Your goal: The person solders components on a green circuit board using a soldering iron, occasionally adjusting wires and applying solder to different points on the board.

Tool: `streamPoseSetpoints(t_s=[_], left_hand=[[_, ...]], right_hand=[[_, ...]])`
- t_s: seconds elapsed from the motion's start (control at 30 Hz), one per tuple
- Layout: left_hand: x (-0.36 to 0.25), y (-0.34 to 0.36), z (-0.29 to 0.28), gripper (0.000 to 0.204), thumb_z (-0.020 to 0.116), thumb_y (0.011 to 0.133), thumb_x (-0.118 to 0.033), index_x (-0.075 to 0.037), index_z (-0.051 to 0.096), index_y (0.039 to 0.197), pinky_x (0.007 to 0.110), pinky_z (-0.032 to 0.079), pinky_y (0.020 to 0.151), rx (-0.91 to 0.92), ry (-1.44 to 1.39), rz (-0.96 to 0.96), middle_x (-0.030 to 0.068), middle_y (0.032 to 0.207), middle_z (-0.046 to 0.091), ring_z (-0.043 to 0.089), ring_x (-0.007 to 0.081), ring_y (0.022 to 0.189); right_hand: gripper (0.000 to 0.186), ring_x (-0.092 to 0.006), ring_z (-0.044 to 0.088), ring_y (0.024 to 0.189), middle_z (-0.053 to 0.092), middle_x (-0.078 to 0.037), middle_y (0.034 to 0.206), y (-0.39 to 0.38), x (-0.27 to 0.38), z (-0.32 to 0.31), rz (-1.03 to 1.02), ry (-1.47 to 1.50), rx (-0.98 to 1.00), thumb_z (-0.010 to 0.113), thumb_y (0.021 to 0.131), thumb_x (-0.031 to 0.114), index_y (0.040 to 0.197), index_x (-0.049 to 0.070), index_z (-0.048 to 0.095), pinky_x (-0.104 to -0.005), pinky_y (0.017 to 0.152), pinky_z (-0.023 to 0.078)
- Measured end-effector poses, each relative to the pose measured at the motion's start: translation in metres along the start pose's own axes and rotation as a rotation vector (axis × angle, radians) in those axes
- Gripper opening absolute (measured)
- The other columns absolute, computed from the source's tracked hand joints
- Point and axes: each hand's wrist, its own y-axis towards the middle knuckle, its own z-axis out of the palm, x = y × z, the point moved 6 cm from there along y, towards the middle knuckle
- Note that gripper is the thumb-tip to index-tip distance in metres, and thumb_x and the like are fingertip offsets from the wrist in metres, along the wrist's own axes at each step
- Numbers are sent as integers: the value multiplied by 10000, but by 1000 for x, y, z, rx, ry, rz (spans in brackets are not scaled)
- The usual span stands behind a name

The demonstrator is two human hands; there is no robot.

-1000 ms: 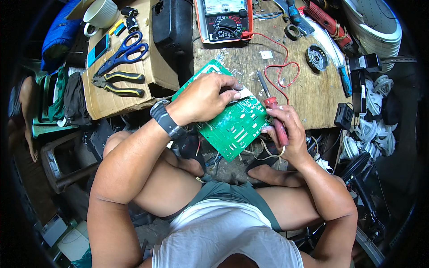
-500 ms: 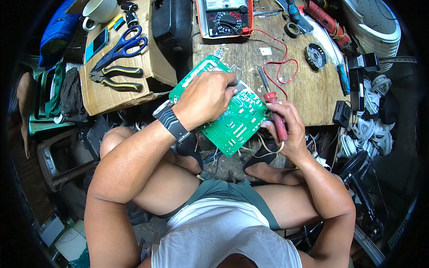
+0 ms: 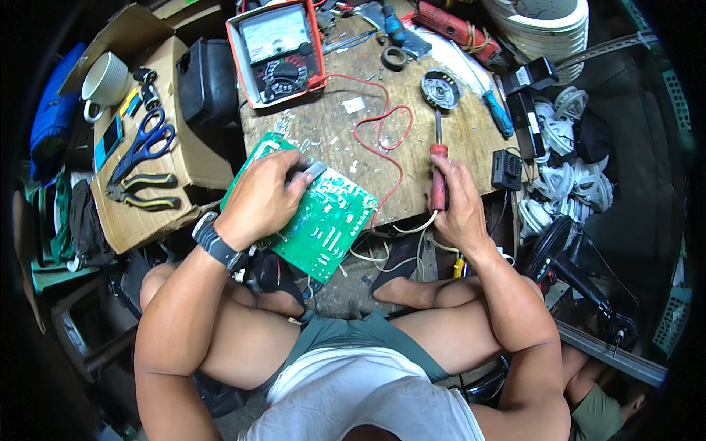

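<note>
The thin, rectangular green circuit board (image 3: 327,231) has a glossy face dotted with pale solder marks; it slants at the front edge of the rough, worn wooden counter (image 3: 423,143), partly jutting past it. The hands are apart. The left hand (image 3: 263,192) lies across the board's upper left part, its thumb and fingers closed on a small, flat grey piece (image 3: 315,171). The right hand (image 3: 460,195) is curled around the smooth red handle of a soldering iron (image 3: 439,182), whose slim metal shaft points away to a round, ridged dark disc (image 3: 442,90); whether the tip touches it, I cannot tell. A thin red wire (image 3: 403,165) loops between board and iron.
</note>
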Motion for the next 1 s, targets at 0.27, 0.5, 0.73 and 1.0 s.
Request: streamPoseSetpoints(t_s=[0.27,0.5,0.73,1.0], left_hand=[[-6,8,0,230,670,962,-162,40,637,1067,348,519,777,81,-149,-149,116,896,688,637,173,831],[-3,-2,-6,187,651,981,-145,17,602,1061,259,459,683,5,-463,-226,-20,849,585,510,61,760],[-15,-16,-15,145,646,996,-139,-29,602,1081,232,438,696,4,-594,-255,-40,902,588,522,45,805],[-24,-17,-20,130,650,992,-104,-17,607,1079,238,484,735,10,-628,-247,-22,932,617,567,51,833]], right_hand=[[729,-431,568,1202,555,-248,1305,-27,-9,1,89,-181,149,592,787,-114,1489,36,460,-475,1028,488],[668,-457,581,1184,578,-260,1253,-7,-13,-20,274,-85,442,596,856,-17,1499,44,423,-485,985,500],[254,-368,699,951,705,-210,980,9,-59,-87,464,-100,572,705,905,172,1074,-15,669,-468,849,541],[629,-460,692,914,701,-276,954,-45,-132,-112,574,-502,247,802,813,557,975,-40,686,-534,791,546]])
